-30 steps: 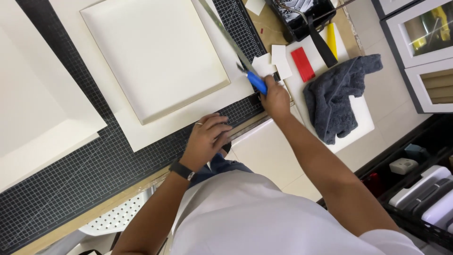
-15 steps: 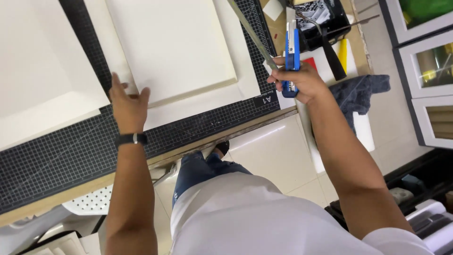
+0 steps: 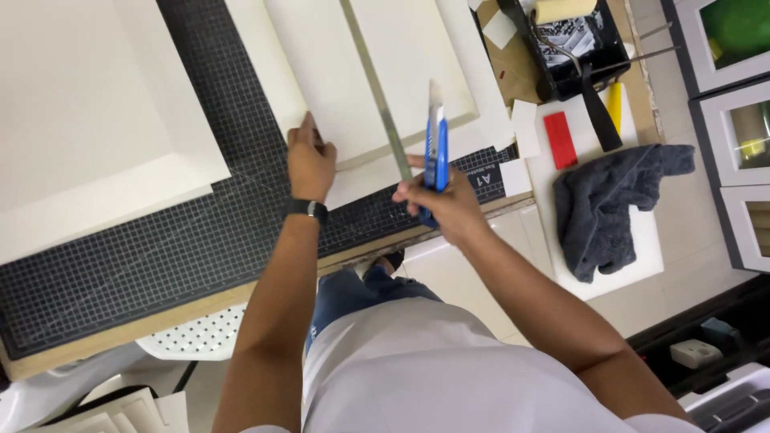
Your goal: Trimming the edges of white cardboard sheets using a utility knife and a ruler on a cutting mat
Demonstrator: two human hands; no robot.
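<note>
My right hand (image 3: 446,204) grips a blue utility knife (image 3: 436,146), blade end pointing away from me, and its fingers also hold the near end of a long metal ruler (image 3: 375,88) that lies across a white board (image 3: 377,72). My left hand (image 3: 310,160) rests on the near left corner of that board, thumb and fingers on its edge. The board lies on a larger white sheet (image 3: 473,128) on a black gridded cutting mat (image 3: 160,248). A dark watch sits on my left wrist.
A second white board (image 3: 88,136) covers the mat's left part. To the right are a black paint tray (image 3: 573,40) with a roller, a red block (image 3: 560,139), a grey cloth (image 3: 609,204) on white foam, and framed panels (image 3: 734,104). A white perforated stool (image 3: 200,337) stands below the bench edge.
My right hand brought knife and ruler leftward, so the ruler now crosses the board. My left hand shifted right to the board's near corner. The camera view also moved.
</note>
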